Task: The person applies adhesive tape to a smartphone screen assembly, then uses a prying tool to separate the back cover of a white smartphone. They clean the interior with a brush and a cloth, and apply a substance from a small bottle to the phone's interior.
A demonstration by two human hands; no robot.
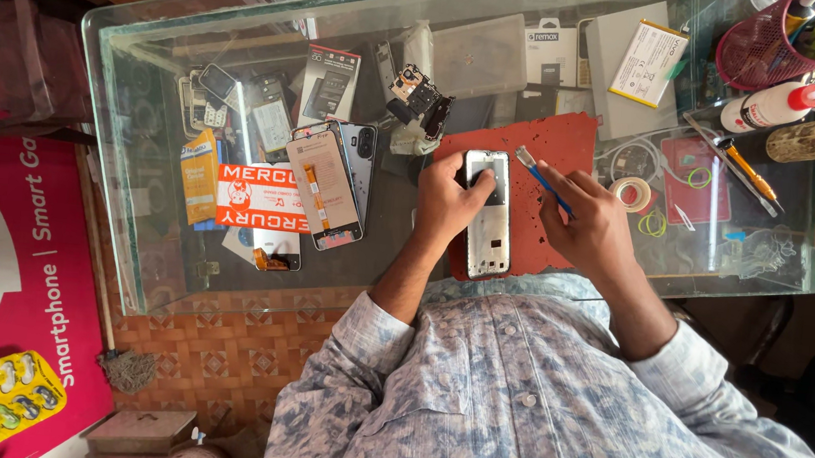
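Patterned shirt (530, 394) above glass counter (124, 139)

Left hand (448, 201) steadying opened phone (488, 214) on red mat (549, 153), right hand (590, 224) gripping blue tool (539, 177)

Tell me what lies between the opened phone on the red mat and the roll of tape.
In the head view, the right hand lies between the opened phone and the roll of tape, holding a blue-handled tool over the red mat. The left hand steadies the phone.
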